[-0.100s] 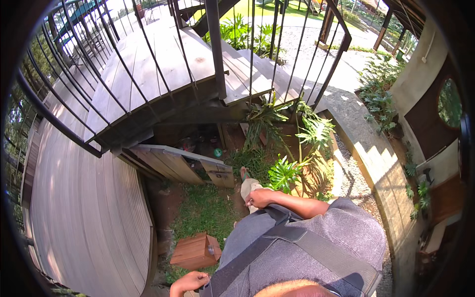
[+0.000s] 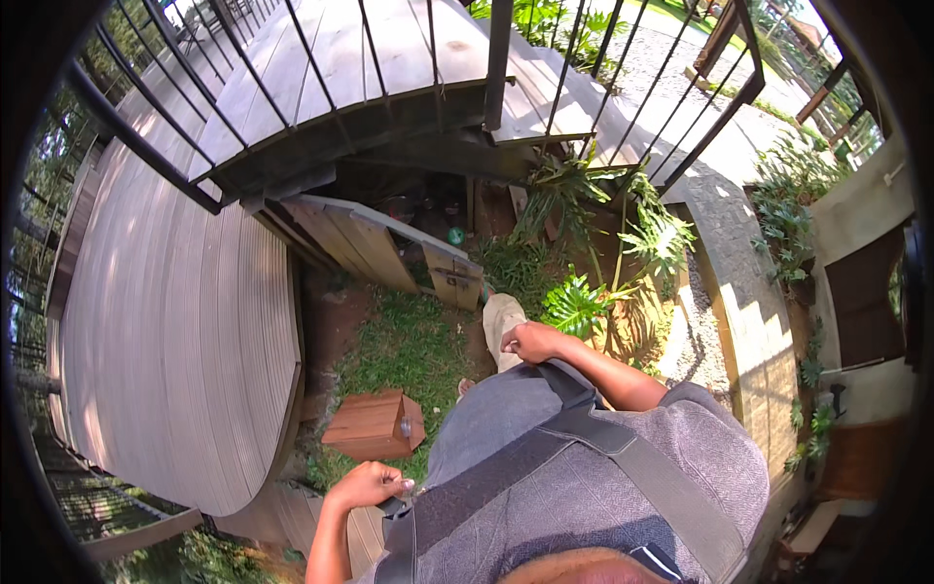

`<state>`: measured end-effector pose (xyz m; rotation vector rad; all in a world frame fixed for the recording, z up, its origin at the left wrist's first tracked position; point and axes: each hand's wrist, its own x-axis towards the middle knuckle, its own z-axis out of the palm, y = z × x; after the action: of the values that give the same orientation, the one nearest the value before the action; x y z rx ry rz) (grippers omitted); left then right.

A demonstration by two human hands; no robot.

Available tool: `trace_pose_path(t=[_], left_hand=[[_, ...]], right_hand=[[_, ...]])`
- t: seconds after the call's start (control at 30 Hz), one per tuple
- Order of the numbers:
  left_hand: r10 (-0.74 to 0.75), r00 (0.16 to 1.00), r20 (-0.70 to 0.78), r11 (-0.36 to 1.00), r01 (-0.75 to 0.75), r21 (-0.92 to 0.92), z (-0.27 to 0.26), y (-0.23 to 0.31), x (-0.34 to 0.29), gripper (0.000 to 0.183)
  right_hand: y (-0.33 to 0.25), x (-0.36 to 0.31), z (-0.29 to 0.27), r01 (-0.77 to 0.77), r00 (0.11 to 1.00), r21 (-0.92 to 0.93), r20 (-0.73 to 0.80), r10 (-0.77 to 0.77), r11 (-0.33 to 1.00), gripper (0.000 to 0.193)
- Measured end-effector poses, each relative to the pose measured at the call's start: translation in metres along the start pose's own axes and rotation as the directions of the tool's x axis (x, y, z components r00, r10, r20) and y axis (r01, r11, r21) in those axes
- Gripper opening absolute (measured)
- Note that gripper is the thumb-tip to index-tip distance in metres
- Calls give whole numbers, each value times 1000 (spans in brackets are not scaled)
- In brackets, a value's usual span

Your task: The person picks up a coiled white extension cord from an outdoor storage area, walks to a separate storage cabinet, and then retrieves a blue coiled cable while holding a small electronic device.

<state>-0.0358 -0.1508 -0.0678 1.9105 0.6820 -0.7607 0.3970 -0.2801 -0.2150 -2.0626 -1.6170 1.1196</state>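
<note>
Left hand (image 2: pixel 368 484) hangs at the hip, fingers curled loosely, grip holding nothing visible. It is nearest the small reddish-brown wooden box (image 2: pixel 375 424), which sits on the grass patch (image 2: pixel 413 341) beside the curved grey plank deck (image 2: pixel 175 331). Right hand (image 2: pixel 530 342) rests clenched against the thigh, near the green leafy plants (image 2: pixel 584 302); contents cannot be told.

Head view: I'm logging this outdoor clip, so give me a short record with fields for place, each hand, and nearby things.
place: grass patch between a curved wooden deck and leafy plants
left hand: left hand closed in a loose fist at the person's side, near a small wooden box on the ground
right hand: right hand closed, resting on the raised knee; whether it holds anything cannot be told
nearby: black metal railing, open wooden hatch under the deck
</note>
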Motion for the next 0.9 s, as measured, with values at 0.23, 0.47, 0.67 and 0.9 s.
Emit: trace_pose_path(t=[0.23,0.47,0.67,0.9], left_hand=[[-158,799,-580,984,79,-159,41,9,-15,44],[-55,560,-827,998,48,-34,16,10,6,36],[-120,548,-828,990,124,-62,3,8,18,39],[-171,502,-848,976,202,-78,6,-1,25,38]], right_hand=[[-47,-64,12,-48,995,-22,83,50,999,31],[-186,-15,27,402,802,444,251,-542,801,37],[-282,-25,45,763,485,311,305,-820,567,35],[-295,-20,68,834,405,184,434,-805,519,38]])
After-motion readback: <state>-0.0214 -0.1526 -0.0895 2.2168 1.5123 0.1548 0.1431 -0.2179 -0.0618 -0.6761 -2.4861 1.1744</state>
